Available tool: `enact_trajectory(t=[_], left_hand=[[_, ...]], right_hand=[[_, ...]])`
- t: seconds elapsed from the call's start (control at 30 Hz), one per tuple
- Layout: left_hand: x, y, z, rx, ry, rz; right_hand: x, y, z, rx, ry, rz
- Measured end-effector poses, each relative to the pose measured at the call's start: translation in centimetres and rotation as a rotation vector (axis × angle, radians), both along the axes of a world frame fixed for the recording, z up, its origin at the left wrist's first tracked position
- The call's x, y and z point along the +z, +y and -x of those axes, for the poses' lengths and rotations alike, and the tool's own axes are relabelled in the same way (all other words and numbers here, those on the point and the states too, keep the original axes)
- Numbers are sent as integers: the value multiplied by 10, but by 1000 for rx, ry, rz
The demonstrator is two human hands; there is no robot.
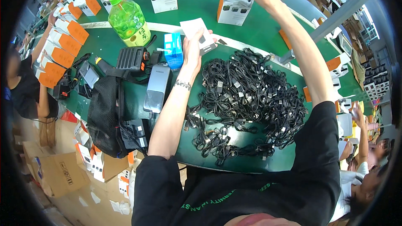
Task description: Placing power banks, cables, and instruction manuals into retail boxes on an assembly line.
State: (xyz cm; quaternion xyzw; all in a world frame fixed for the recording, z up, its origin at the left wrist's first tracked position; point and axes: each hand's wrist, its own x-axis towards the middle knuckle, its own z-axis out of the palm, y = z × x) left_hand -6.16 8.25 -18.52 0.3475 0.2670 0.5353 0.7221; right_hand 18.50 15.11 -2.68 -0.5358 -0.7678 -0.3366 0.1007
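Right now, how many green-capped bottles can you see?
1: the bottle stands on the table, left of the person's left hand. Others may be hidden behind things.

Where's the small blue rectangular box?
In the head view, the small blue rectangular box is left of centre, between the left hand and green plastic bottle.

Black short-sleeved T-shirt with green lettering, dark patterned band on left forearm
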Motion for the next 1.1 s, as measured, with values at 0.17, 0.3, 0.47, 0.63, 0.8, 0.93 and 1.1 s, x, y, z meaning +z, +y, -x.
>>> enact_trajectory(t=[0.17,0.3,0.47,0.63,0.8,0.93,1.1], left_hand=[[0,2,5,-102,-162,69],[6,3,-2,-188,-194,101],[1,7,-1,-225,-268,97],[-2,8,9,-261,-266,75],[-3,9,4,-277,-228,147],[-3,8,3,-278,-229,144],[-1,9,7,-273,-210,153]], right_hand=[[-15,24,-1,-46,32,172],[-50,50,-21,-66,-128,146],[-52,24,-21,-153,-113,226],[-49,-87,9,-30,95,449],[-81,-136,-2,220,27,609],[-66,-140,-6,299,83,610],[-18,-118,-30,189,187,363]])
